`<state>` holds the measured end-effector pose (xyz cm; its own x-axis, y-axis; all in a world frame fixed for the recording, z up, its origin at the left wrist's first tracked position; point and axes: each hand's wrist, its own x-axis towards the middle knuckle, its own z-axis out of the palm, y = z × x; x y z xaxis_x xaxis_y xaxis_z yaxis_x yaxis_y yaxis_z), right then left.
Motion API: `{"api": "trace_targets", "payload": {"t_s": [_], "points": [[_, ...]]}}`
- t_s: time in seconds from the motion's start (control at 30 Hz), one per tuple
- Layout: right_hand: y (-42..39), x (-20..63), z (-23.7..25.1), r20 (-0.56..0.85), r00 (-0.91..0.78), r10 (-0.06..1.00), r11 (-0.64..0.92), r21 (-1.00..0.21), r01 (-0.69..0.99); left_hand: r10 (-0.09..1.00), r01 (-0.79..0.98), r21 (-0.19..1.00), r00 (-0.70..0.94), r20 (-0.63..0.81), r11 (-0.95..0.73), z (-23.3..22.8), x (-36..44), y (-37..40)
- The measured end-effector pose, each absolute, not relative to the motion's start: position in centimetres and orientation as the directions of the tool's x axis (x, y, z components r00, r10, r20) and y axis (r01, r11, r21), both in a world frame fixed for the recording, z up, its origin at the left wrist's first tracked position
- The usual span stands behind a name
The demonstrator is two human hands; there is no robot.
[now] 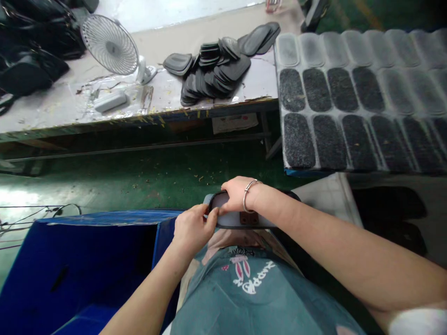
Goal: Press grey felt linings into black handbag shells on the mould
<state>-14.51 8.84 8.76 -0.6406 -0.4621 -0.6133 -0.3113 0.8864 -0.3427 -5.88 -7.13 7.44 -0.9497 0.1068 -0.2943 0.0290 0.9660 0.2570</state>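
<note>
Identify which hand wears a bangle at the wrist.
The right hand: a silver-coloured bangle circles its wrist, whereas the left hand has a bare wrist.

Left hand (193, 228), right hand (239, 195) close together, fingers (211, 219) curled, forearms (153, 281) converging.

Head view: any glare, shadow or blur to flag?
Head view: glare whitens the green floor at far left; deep shadow fills part of the blue bin; the dark pads at right look smeared toward the frame edge, probably motion blur; the left hand and right hand on the dark-rimmed piece read clearer.
</note>
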Motion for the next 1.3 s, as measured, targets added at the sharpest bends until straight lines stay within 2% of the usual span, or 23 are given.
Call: {"api": "trace_targets", "payload": {"t_s": [0.13,0.23,0.43,0.5,0.57,0.6,0.63,0.7,0.77,0.8,0.87,0.93,1.1,1.23,1.3], "points": [[9.2,-14.1,8.6,-0.586,-0.658,-0.472,0.879,-0.365,-0.305,0.168,0.155,0.070,-0.953,-0.253,0.985,7.3,-5.9,-6.3],[9.0,-14.0,8.8,-0.591,-0.658,-0.466,0.882,-0.370,-0.292,0.214,0.222,-0.009,-0.948,-0.234,0.975,7.3,-5.8,-6.0],[8.7,-13.9,9.2,-0.572,-0.678,-0.462,0.881,-0.382,-0.278,0.260,0.267,-0.006,-0.943,-0.207,0.964,7.6,-5.8,-6.5],[10.4,-13.8,9.0,-0.484,-0.711,-0.511,0.849,-0.412,-0.331,0.234,0.239,0.007,-0.946,-0.223,0.971,7.7,-6.1,-6.7],[13.8,-13.3,8.8,-0.305,-0.779,-0.548,0.785,-0.508,-0.354,0.195,0.196,0.022,-0.942,-0.273,0.980,7.8,-6.5,-6.9],[16.0,-12.8,8.8,-0.206,-0.834,-0.512,0.755,-0.572,-0.322,0.182,0.180,0.036,-0.935,-0.304,0.983,7.8,-6.7,-7.0],[18.4,-12.1,8.7,-0.121,-0.894,-0.431,0.724,-0.639,-0.262,0.175,0.166,0.053,-0.927,-0.333,0.985,7.8,-6.8,-7.0],[23.1,-10.3,8.6,-0.083,-0.985,-0.153,0.709,-0.703,-0.051,0.158,0.132,0.094,-0.911,-0.382,0.987,7.7,-7.1,-7.1],[26.7,-8.1,8.5,-0.106,-0.993,0.056,0.742,-0.660,0.112,0.131,0.088,0.121,-0.899,-0.418,0.989,7.6,-7.2,-7.2],[27.7,-6.9,8.3,-0.146,-0.985,0.094,0.761,-0.627,0.165,0.119,0.068,0.135,-0.897,-0.426,0.989,7.5,-7.2,-7.1],[28.2,-4.9,7.9,-0.234,-0.970,0.072,0.794,-0.576,0.197,0.110,0.044,0.166,-0.903,-0.416,0.985,7.2,-7.2,-7.0],[27.0,-3.6,7.4,-0.274,-0.962,0.017,0.857,-0.491,0.155,0.113,0.035,0.197,-0.909,-0.400,0.980,6.9,-7.1,-6.9],[23.3,-3.1,6.9,-0.218,-0.976,0.005,0.989,-0.146,0.037,0.122,0.044,0.236,-0.937,-0.328,0.971,6.3,-6.7,-6.7],[22.8,-3.1,6.3,-0.155,-0.988,-0.020,0.999,-0.032,-0.016,0.135,0.067,0.332,-0.973,-0.185,0.941,5.6,-6.7,-6.5],[22.7,-3.0,6.1,-0.113,-0.993,-0.029,1.000,0.001,-0.030,0.130,0.060,0.384,-0.979,-0.159,0.921,5.2,-7.1,-6.3]]}}
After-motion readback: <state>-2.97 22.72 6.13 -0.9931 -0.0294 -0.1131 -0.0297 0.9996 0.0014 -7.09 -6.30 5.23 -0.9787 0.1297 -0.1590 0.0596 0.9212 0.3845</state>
